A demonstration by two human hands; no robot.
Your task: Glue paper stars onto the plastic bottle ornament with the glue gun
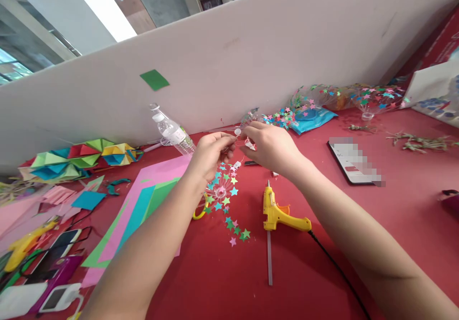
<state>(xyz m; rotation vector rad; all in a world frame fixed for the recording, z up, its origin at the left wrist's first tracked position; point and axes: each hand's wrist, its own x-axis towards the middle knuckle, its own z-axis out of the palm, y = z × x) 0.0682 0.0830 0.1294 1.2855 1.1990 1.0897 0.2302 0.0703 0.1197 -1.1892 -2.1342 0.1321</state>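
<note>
My left hand (215, 154) is raised over the table with thumb and fingers pinched together; what lies in the pinch is too small to make out. Facing it, my right hand (271, 149) is curled with thumb and fingertips apart. A small white piece (250, 144) shows in the gap of the right hand, and a white round cap (237, 132) between the two hands. Below them lies a clear plastic bottle piece (219, 192) ringed with coloured paper stars (234, 192). Closer to me, a yellow glue gun (272, 211) rests with its glue stick sticking out.
Coloured paper sheets (143, 215) and a folded paper ornament (82, 158) lie left, with yellow scissors (201, 210) beside the sheets. A water bottle (174, 133) stands by the white partition (229, 71). Star-covered bottle pieces (376, 98), a phone (353, 163) and twine (419, 142) are right.
</note>
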